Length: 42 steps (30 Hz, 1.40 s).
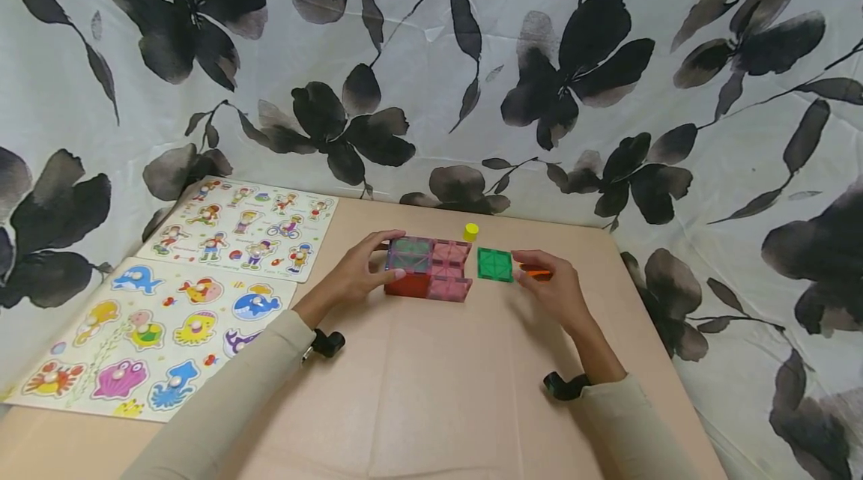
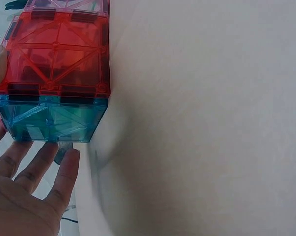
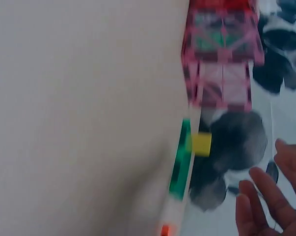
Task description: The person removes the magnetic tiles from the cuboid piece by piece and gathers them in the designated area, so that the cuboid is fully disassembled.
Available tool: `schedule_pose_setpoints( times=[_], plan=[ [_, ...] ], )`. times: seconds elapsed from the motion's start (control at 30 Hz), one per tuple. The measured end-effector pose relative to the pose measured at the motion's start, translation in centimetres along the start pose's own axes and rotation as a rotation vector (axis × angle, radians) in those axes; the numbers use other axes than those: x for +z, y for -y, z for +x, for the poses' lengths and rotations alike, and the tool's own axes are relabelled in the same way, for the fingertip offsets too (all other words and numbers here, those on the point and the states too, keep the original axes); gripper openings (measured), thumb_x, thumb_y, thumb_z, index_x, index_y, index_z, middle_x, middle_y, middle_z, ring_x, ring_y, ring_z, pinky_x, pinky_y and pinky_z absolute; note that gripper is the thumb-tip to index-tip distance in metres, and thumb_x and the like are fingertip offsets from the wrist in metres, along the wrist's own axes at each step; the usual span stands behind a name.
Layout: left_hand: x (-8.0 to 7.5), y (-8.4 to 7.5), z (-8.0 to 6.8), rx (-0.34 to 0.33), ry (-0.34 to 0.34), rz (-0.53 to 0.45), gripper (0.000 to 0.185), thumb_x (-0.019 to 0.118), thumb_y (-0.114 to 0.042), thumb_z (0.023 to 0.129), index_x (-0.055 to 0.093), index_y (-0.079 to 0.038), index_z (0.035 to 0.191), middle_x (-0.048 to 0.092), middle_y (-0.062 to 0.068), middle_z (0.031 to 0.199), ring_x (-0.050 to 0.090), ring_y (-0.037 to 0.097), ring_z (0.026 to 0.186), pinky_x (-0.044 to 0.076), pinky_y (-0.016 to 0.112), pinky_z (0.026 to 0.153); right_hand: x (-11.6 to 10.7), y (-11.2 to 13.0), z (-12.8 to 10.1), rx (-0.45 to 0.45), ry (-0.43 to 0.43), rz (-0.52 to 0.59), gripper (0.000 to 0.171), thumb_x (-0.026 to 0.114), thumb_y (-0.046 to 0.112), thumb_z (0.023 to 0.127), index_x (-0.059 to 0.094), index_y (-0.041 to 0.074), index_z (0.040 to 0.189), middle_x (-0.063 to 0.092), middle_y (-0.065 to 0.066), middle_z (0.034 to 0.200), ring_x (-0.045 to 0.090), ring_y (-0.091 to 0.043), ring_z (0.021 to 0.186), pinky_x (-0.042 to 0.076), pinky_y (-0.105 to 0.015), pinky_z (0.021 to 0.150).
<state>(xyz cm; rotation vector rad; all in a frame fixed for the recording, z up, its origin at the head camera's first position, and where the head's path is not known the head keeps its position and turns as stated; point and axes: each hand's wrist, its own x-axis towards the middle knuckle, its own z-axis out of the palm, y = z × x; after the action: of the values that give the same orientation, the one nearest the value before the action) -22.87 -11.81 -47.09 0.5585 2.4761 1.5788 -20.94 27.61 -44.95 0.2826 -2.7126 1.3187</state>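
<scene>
A box-like block of see-through magnetic tiles (image 1: 448,270) stands on the table, pink on the right, with a red tile (image 2: 54,54) on its near side and a teal tile (image 2: 49,120) on its left side. My left hand (image 1: 357,270) holds the block's left end, thumb at the near edge and index finger toward the far edge. Just right of the block lies a flat green square tile (image 1: 495,265). My right hand (image 1: 556,285) hovers by that tile's right edge, fingers extended and apart. Beneath its fingers an orange tile (image 1: 537,272) shows, partly hidden.
A small yellow cylinder (image 1: 470,232) stands behind the block. On the left lie two picture boards, one with sea animals (image 1: 222,321) and one with children (image 1: 229,240). A floral cloth (image 1: 438,90) hangs right behind the table (image 1: 431,390).
</scene>
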Motion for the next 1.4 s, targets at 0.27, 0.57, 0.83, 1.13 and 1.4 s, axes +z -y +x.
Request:
schedule_pose_setpoints(
  times=[0.27,0.57,0.83,1.13,1.4],
  plan=[
    [0.1,0.2,0.2,0.038,0.003,-0.003,0.077,0.081,-0.024,0.096,0.041,-0.025,0.161,0.041,0.008,0.165,0.044,0.039,0.152,0.046,0.061,0.118,4.8,3.0,-0.9,-0.112,0.206,-0.034,0.041,0.080,0.015,0.096,0.073,0.018,0.137,0.076,-0.006,0.129,0.073,-0.028,0.115,0.062,-0.050,0.099],
    [0.1,0.2,0.1,0.032,0.003,-0.001,0.076,0.081,-0.021,0.096,0.041,-0.023,0.161,0.041,0.008,0.165,0.044,0.039,0.152,0.046,0.060,0.118,6.9,4.1,-2.2,-0.200,0.139,-0.133,0.034,0.079,0.005,0.095,0.079,0.018,0.126,0.081,0.000,0.106,0.074,-0.016,0.092,0.066,-0.036,0.085],
    [0.0,0.2,0.1,0.034,0.006,-0.015,0.077,0.081,-0.022,0.096,0.041,-0.023,0.162,0.041,0.008,0.165,0.043,0.040,0.152,0.045,0.062,0.119,4.8,4.9,-3.8,-0.188,0.110,-0.074,0.032,0.074,0.006,0.099,0.080,0.025,0.124,0.081,0.004,0.117,0.072,-0.012,0.092,0.063,-0.028,0.082],
    [-0.1,0.5,0.1,0.034,0.005,-0.014,0.078,0.082,-0.021,0.096,0.041,-0.023,0.162,0.040,0.010,0.165,0.042,0.043,0.152,0.045,0.061,0.119,-0.5,1.2,-3.3,-0.040,0.100,0.040,0.023,0.068,0.012,0.104,0.079,0.019,0.123,0.078,-0.005,0.109,0.069,-0.019,0.091,0.062,-0.026,0.079],
    [0.0,0.6,0.1,0.046,0.007,-0.011,0.077,0.082,-0.022,0.095,0.041,-0.024,0.161,0.041,0.010,0.165,0.043,0.042,0.152,0.045,0.060,0.118,-5.2,-3.1,-2.3,0.083,0.000,0.065,0.025,0.061,0.014,0.108,0.072,0.009,0.130,0.072,-0.021,0.117,0.068,-0.022,0.093,0.062,-0.021,0.079]
  ],
)
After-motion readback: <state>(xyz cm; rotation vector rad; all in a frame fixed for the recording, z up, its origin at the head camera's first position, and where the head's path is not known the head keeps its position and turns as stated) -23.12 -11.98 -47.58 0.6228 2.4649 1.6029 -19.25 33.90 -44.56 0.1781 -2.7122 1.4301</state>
